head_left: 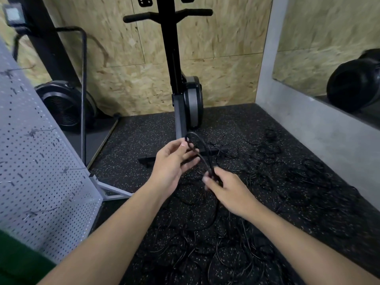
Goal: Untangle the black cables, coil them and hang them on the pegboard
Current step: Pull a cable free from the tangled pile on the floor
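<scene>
Beside the grey pegboard (41, 161), the left hand (172, 161), palm turned inward, pinches the top of a black cable (202, 159) loop. The right hand (230, 192), knuckles up, grips its lower strands above the tangled cables (226, 249) on the floor.

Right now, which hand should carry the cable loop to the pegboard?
Left, probably: the left hand holds the top of the cable loop and is nearer the pegboard; the right hand pinches it lower, farther away.

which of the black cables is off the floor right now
The looped cable pinched between the left hand and right hand. The other cables all lie tangled on the speckled floor mat.
</scene>
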Available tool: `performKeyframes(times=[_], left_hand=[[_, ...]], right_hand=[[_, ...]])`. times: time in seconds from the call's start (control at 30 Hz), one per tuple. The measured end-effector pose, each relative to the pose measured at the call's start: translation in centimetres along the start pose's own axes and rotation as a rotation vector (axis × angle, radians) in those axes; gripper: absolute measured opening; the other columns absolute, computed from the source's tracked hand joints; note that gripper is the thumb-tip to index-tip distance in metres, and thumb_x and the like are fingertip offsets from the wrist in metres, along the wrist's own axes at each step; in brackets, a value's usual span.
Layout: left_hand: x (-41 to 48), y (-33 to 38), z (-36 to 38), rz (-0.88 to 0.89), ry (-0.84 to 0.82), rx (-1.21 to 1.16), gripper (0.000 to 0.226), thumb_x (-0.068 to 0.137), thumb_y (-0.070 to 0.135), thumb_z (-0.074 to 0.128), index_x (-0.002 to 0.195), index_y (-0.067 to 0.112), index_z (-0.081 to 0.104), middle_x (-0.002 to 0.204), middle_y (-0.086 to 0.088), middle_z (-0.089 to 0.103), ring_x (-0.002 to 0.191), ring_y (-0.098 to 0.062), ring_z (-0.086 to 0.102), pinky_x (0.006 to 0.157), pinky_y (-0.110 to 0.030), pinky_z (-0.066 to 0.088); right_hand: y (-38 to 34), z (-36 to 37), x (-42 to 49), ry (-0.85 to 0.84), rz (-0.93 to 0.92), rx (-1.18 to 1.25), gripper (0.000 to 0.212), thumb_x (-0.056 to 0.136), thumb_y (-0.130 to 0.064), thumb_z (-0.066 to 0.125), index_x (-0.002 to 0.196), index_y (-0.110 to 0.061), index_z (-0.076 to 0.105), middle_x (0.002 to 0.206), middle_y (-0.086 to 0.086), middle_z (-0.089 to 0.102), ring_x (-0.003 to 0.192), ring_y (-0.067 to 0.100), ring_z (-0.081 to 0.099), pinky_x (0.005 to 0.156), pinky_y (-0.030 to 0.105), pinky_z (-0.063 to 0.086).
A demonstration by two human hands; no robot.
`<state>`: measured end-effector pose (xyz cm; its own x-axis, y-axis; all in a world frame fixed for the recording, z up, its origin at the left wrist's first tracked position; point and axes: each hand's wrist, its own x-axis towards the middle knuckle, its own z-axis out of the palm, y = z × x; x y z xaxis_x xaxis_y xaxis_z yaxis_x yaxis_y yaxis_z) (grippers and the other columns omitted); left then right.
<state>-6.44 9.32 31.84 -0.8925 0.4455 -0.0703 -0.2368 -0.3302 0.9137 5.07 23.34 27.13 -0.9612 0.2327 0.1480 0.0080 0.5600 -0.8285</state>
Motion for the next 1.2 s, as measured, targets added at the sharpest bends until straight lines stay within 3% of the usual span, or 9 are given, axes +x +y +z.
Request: performKeyframes(times=[0.1, 0.27, 0.5, 0.67, 0.77, 0.93, 1.03, 1.13, 1.2], left_hand=[[-0.2, -2.4, -1.9, -0.043, -0.093, 0.319, 0.031, 0.105, 0.01, 0.053, 0.132, 0.023, 0.062, 0.124, -0.001, 0.073, 0.119, -0.021, 0.069, 0.102, -0.045, 0.056], [-0.5, -7.6, -3.2, -0.119, -0.568, 0.865, 0.046, 0.097, 0.008, 0.065, 0.137, 0.03, 0.059, 0.134, 0.002, 0.065, 0.128, -0.009, 0.059, 0.11, -0.032, 0.048], [1.1, -10.0, -4.7, -0.085, -0.574, 1.065, 0.01, 0.106, 0.018, 0.059, 0.1, 0.02, 0.067, 0.108, 0.003, 0.076, 0.107, -0.006, 0.068, 0.1, -0.022, 0.05], [2.9, -10.6, -7.9, -0.142, -0.573, 1.426, 0.013, 0.106, 0.034, 0.059, 0.095, 0.029, 0.064, 0.084, 0.008, 0.065, 0.073, -0.009, 0.059, 0.068, -0.024, 0.047], [3.5, -9.6, -7.8, -0.07, -0.539, 1.416, 0.016, 0.105, 0.037, 0.06, 0.096, 0.026, 0.066, 0.087, 0.005, 0.068, 0.069, -0.012, 0.06, 0.062, -0.025, 0.047], [2.9, -7.0, -5.4, 0.24, -0.448, 1.323, 0.013, 0.1, 0.035, 0.065, 0.099, 0.022, 0.069, 0.091, 0.01, 0.064, 0.081, -0.002, 0.06, 0.07, -0.016, 0.045], [2.2, -5.7, -4.3, 0.486, -0.34, 1.232, 0.01, 0.096, 0.032, 0.072, 0.097, 0.023, 0.073, 0.092, 0.011, 0.064, 0.087, -0.004, 0.06, 0.076, -0.014, 0.045], [1.4, -4.9, -3.7, 0.619, -0.248, 1.159, 0.009, 0.091, 0.03, 0.078, 0.096, 0.024, 0.075, 0.091, 0.011, 0.065, 0.088, -0.006, 0.062, 0.078, -0.014, 0.046], [0.9, -4.4, -3.2, 0.672, -0.188, 1.129, 0.011, 0.089, 0.027, 0.081, 0.096, 0.022, 0.075, 0.091, 0.014, 0.064, 0.091, -0.005, 0.062, 0.079, -0.011, 0.044]], right_hand=[[0.3, -0.8, 0.5, 0.041, 0.05, 0.157, 0.027, 0.109, -0.039, 0.047, 0.097, -0.022, 0.065, 0.076, 0.0, 0.065, 0.052, 0.01, 0.045, 0.051, 0.028, 0.035], [-0.7, -1.4, 1.2, 0.067, 0.083, 0.366, 0.032, 0.111, -0.035, 0.042, 0.105, -0.016, 0.067, 0.069, -0.005, 0.063, 0.058, 0.018, 0.046, 0.05, 0.027, 0.04], [0.1, -2.4, 2.6, 0.096, 0.103, 0.336, 0.028, 0.112, -0.023, 0.043, 0.117, -0.022, 0.071, 0.081, -0.002, 0.074, 0.087, 0.004, 0.069, 0.088, 0.026, 0.045], [2.2, -3.3, 3.2, 0.068, 0.176, 0.529, 0.028, 0.112, -0.01, 0.04, 0.126, -0.009, 0.064, 0.066, -0.005, 0.052, 0.061, 0.012, 0.054, 0.083, 0.042, 0.063], [4.0, -3.9, 3.3, 0.118, 0.229, 0.229, 0.03, 0.113, -0.02, 0.039, 0.138, -0.02, 0.057, 0.069, -0.009, 0.046, 0.053, 0.003, 0.051, 0.084, 0.047, 0.062], [5.0, -5.6, 2.8, 0.118, 0.348, -0.136, 0.037, 0.113, -0.031, 0.037, 0.143, -0.017, 0.054, 0.087, 0.0, 0.062, 0.068, 0.013, 0.069, 0.059, 0.023, 0.051], [4.9, -5.4, 2.4, -0.009, 0.389, -0.227, 0.039, 0.112, -0.033, 0.04, 0.142, -0.013, 0.055, 0.088, 0.002, 0.065, 0.074, 0.017, 0.063, 0.063, 0.032, 0.047], [4.6, -4.4, 2.3, -0.134, 0.482, -0.175, 0.062, 0.108, -0.053, 0.042, 0.161, -0.021, 0.033, 0.148, 0.004, 0.055, 0.115, 0.021, 0.061, 0.087, 0.031, 0.049], [3.9, -3.6, 2.0, -0.217, 0.486, -0.112, 0.084, 0.092, -0.081, 0.043, 0.158, -0.029, 0.036, 0.133, -0.007, 0.059, 0.103, 0.017, 0.063, 0.076, 0.03, 0.054]])
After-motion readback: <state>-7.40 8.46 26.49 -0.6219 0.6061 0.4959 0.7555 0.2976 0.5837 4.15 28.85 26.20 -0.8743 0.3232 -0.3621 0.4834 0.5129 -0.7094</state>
